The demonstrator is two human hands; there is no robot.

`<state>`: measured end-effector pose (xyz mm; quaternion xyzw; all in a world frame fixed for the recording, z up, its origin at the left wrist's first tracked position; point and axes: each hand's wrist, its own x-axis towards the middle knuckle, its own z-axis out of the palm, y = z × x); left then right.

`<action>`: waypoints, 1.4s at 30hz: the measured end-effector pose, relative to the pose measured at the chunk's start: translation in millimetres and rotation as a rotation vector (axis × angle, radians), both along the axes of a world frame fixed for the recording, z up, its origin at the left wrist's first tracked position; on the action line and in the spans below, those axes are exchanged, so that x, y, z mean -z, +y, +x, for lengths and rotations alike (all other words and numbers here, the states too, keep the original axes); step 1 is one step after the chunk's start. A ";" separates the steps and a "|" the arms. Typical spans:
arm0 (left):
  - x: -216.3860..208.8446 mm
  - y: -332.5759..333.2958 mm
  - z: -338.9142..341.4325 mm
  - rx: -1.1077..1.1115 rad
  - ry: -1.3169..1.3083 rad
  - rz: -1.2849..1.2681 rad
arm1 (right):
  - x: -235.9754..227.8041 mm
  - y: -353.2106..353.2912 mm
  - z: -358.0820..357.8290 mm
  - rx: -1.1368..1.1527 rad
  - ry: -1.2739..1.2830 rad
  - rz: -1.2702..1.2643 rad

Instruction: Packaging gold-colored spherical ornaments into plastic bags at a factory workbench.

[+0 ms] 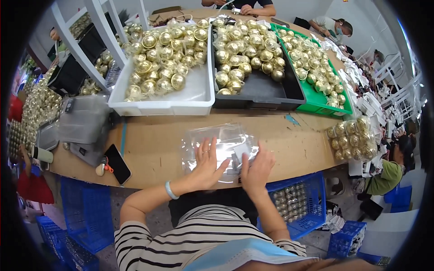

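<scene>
A clear, shiny folded plastic package [226,135] lies on the table in front of me, with a small pale label or slip [241,150] on its right part. My left hand [206,166] rests on its left half, fingers stretched out and spread. At the right edge, my right hand [257,171] takes hold of the plastic between thumb and fingers; the fingertips' far side is partly hidden. To the right stands a clear pack of gold balls [352,139] in rows.
Behind the plastic stand a white tray [162,107], a black tray [257,103] and a green tray [323,109], holding many gold balls. A phone [118,163] and stacked clear plastic packaging [83,119] lie left. Blue crates [312,198] stand below the table edge. Other people work beyond.
</scene>
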<state>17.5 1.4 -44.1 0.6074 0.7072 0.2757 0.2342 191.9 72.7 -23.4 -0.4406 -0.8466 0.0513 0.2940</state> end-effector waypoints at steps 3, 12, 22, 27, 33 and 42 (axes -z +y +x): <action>-67.5 18.6 -44.1 0.063 -0.334 -0.116 | -27.0 35.0 6.4 -0.288 0.446 0.046; -104.2 -12.9 -40.6 -0.039 -0.941 0.654 | -90.7 50.6 -37.3 -0.734 0.479 0.265; -74.1 -25.8 -30.5 -0.044 -0.591 0.869 | -88.5 19.1 -49.3 -0.801 0.679 0.260; -99.3 -19.2 -27.1 -0.100 -0.544 0.908 | -95.0 17.8 -76.9 -0.582 1.302 -0.129; -114.7 -14.1 -36.4 -0.067 -0.530 0.916 | -114.0 45.9 -58.5 -1.086 0.853 -0.654; -121.1 -17.6 -36.5 -0.131 -0.282 1.002 | -138.6 34.9 -59.2 -0.818 0.667 -0.395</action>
